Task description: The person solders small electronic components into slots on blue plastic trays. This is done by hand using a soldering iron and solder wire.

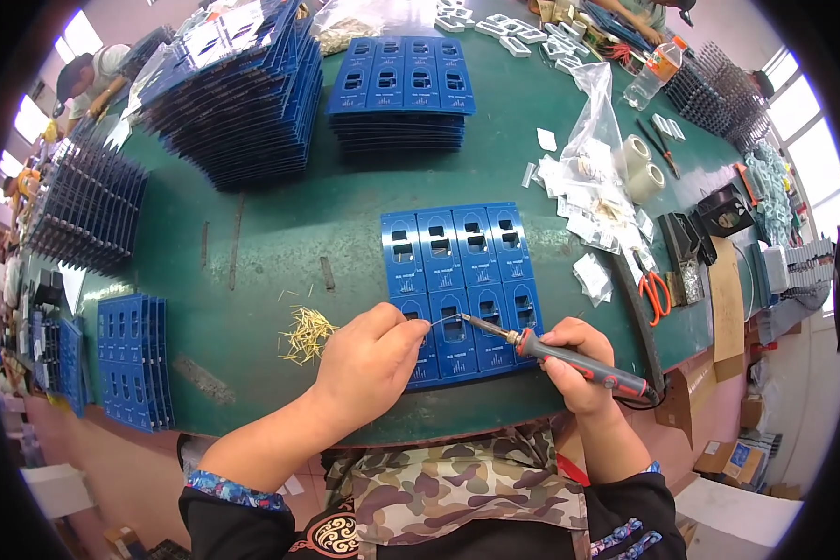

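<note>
I've got one blue panel [464, 287] of eight boards near the close edge of the green table [271, 233], its near-left corner blocked by the left hand [369, 359], which pinches one thin wire [445, 318]. Right hand [590, 343] wraps one soldering iron [562, 357], tip at the wire; can't tell if it touches the panel. Around: one gold pin pile [308, 334], two blue stacks [401, 84] beyond, two rolls [646, 182], one bottle [658, 73] far right.

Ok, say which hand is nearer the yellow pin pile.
Left: the left hand is just right of the yellow pin pile; the right hand is much farther right.
</note>
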`<move>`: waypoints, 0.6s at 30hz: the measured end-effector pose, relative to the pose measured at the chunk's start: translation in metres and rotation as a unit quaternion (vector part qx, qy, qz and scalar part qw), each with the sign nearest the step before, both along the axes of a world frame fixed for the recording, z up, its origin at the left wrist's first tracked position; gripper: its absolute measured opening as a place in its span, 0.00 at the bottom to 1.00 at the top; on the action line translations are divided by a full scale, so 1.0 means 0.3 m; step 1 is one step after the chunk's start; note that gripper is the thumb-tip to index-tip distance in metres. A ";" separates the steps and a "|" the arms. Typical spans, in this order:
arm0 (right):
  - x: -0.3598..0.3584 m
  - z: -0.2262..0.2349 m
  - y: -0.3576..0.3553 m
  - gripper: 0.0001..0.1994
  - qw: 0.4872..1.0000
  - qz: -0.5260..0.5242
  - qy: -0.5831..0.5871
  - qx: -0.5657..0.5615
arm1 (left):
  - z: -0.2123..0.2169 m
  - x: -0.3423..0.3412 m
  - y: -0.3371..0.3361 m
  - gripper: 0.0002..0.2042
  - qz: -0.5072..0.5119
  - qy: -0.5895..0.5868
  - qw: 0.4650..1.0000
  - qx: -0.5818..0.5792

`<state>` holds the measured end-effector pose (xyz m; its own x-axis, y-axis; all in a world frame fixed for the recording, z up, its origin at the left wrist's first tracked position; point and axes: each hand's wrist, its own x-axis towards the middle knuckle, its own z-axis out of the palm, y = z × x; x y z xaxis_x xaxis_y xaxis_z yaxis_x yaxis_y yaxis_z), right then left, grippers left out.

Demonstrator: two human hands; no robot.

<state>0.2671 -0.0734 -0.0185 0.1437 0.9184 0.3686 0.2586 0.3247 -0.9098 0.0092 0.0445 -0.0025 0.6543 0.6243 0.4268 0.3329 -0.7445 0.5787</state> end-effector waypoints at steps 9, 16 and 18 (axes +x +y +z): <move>0.006 0.006 0.009 0.09 0.999 0.016 -0.028 0.016 | -0.001 0.001 -0.002 0.09 -0.002 0.003 1.000 -0.007; 0.009 0.008 0.009 0.10 0.999 0.025 -0.040 0.023 | 0.002 0.004 -0.004 0.09 -0.003 0.014 1.000 -0.003; 0.010 -0.007 0.004 0.10 1.000 0.022 0.005 0.016 | -0.003 0.001 -0.005 0.09 0.002 0.005 1.000 -0.011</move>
